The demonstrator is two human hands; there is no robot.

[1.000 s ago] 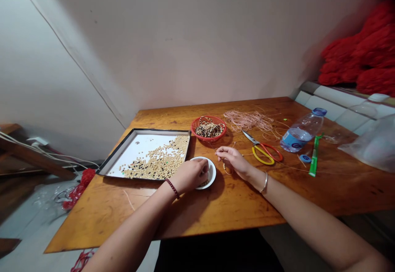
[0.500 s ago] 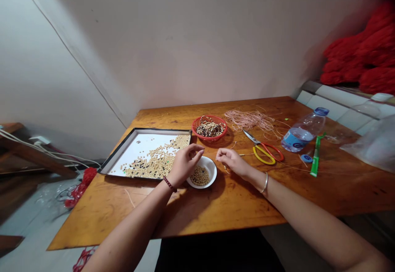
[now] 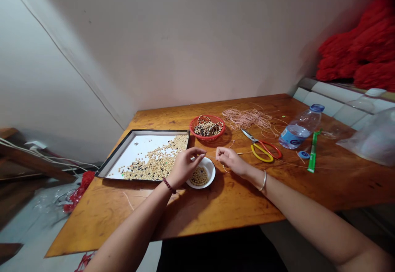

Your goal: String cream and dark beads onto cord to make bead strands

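Note:
My left hand (image 3: 185, 166) hovers over the left rim of a white bowl (image 3: 212, 176), thumb and forefinger brought together; anything between the tips is too small to make out. Inside the bowl lie small pale round beads (image 3: 199, 176). Just right of it, my right hand (image 3: 231, 161) is closed in a pinch on a thin pale cord (image 3: 246, 153), which runs out behind the hand carrying a few beads. Another short beaded piece (image 3: 225, 166) shows under the right hand. A shallow black-edged tray (image 3: 137, 140) with many pale and dark beads sits beside my left hand.
Behind the bowl stands a red basket (image 3: 191, 129) of strung beads. A pink cord heap (image 3: 247, 118), scissors (image 3: 262, 150), a water bottle (image 3: 299, 128), a green packet (image 3: 312, 154) and a plastic bag (image 3: 373, 140) lie rightward. Red yarn (image 3: 354, 49) is piled far right.
My left thumb and forefinger have drawn closer together and shifted slightly right, towards my right hand. My right hand keeps its pinch. The whole view has moved a little.

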